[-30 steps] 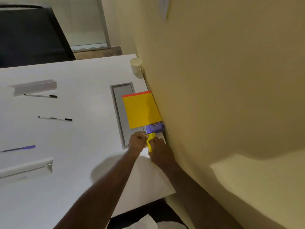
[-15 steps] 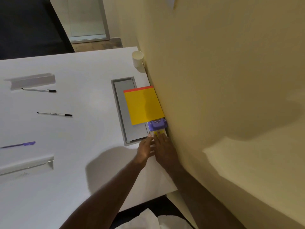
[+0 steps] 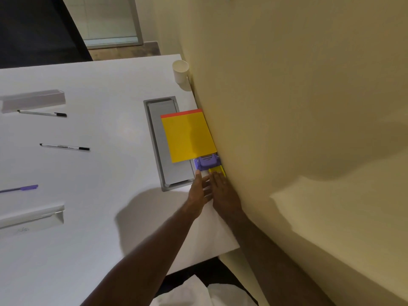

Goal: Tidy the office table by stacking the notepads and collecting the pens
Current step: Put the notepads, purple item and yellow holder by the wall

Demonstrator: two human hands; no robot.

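Observation:
A yellow notepad [image 3: 188, 135] with a red top strip lies against the wall, partly over a grey cable tray [image 3: 159, 138]. Just below it sits a purple hole punch [image 3: 206, 162], and a small yellow pad [image 3: 217, 170] lies beside that at the wall. My left hand [image 3: 198, 191] is flat on the table, fingertips touching the punch. My right hand [image 3: 223, 188] lies flat with straight fingers on the small yellow pad. Two black-capped white pens [image 3: 42, 113] [image 3: 65, 147] and a purple pen [image 3: 21, 188] lie far left.
A white paper cup [image 3: 180, 70] stands at the far corner by the wall. Two grey angled holders [image 3: 33, 100] [image 3: 31, 219] sit on the left of the white table [image 3: 106, 195]. A dark chair [image 3: 39, 29] is beyond the far edge. The wall runs close on the right.
Both hands gripped the small yellow pad a second ago; they have since laid it flat below the purple punch and straightened their fingers. The view has shifted slightly.

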